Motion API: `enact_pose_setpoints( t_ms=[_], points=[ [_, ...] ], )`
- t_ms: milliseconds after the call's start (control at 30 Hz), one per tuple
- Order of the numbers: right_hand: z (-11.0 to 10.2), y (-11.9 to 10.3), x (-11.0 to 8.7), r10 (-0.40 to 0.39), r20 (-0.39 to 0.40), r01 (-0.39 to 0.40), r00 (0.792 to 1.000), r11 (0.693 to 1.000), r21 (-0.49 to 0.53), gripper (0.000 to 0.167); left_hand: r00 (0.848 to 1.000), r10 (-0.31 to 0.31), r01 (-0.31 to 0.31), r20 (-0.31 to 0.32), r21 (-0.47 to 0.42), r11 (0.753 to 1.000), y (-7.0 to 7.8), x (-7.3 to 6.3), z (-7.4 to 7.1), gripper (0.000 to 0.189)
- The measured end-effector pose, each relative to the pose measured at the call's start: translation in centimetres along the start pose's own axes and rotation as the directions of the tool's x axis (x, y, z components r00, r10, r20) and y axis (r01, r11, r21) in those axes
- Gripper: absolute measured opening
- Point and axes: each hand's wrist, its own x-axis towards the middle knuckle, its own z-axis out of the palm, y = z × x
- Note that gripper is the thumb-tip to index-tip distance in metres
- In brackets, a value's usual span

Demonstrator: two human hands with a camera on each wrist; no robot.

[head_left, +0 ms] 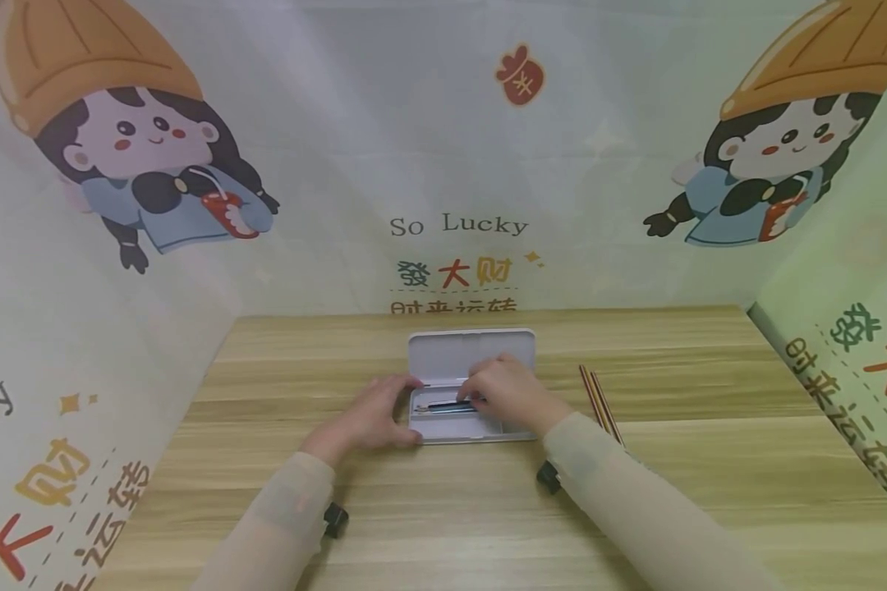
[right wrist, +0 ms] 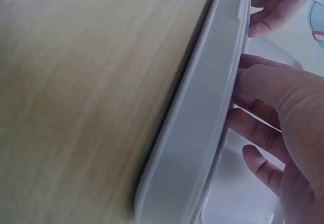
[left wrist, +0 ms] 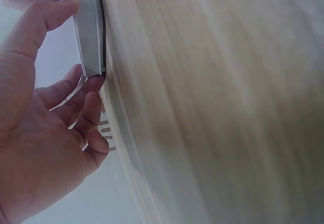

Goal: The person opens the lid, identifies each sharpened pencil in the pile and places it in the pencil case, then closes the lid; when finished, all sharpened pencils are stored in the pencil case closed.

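An open white pencil case (head_left: 456,428) lies on the table, its lid (head_left: 443,355) raised at the back. My left hand (head_left: 369,412) grips the case's left end, the thumb at the front corner and the fingers round the back one; the left wrist view shows this end between thumb and fingers. My right hand (head_left: 513,396) reaches into the case with bent fingers and pinches dark blue pencils (head_left: 447,407) lying lengthwise in the back compartment. In the right wrist view, the front wall (right wrist: 195,107) hides its fingertips.
Several red and yellow pencils (head_left: 601,402) lie on the wooden table (head_left: 443,509) to the right of the case, beside my right sleeve. A printed cloth (head_left: 340,164) with cartoon figures and lettering hangs behind the table and along both sides.
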Motion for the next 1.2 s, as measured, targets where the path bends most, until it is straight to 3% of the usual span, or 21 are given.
enact_pose_setpoints(
  t_ms=[167, 400, 700, 933, 1200],
  points=[
    [0.0, 0.1, -0.2, 0.012, -0.011, -0.012, 1.0, 1.0, 0.004, 0.02, 1.0, 0.002, -0.002, -0.004, 0.008, 1.0, -0.1, 0.1, 0.1, 0.082],
    [-1.2, 0.6, -1.4, 0.046, -0.104, -0.04, 0.994, 0.997, 0.061, 0.018, 1.0, 0.013, -0.013, -0.01, 0.003, 1.0, -0.1, 0.1, 0.2, 0.082],
    [-4.1, 3.0, -2.9, 0.157, -0.258, -0.143, 0.953, 0.987, 0.072, 0.021, 1.0, -0.003, 0.003, -0.005, -0.002, 1.0, 0.1, -0.1, 0.0, 0.083],
    [-5.2, 5.0, -3.4, 0.306, -0.279, -0.289, 0.91, 0.952, 0.1, 0.035, 1.0, 0.001, -0.001, -0.003, 0.01, 1.0, -0.1, 0.0, 0.0, 0.082],
    [-5.4, 5.7, -3.7, 0.303, -0.237, -0.297, 0.923, 0.953, 0.059, 0.036, 1.0, 0.006, -0.006, -0.002, 0.014, 1.0, 0.0, -0.1, 0.0, 0.083]
  ],
)
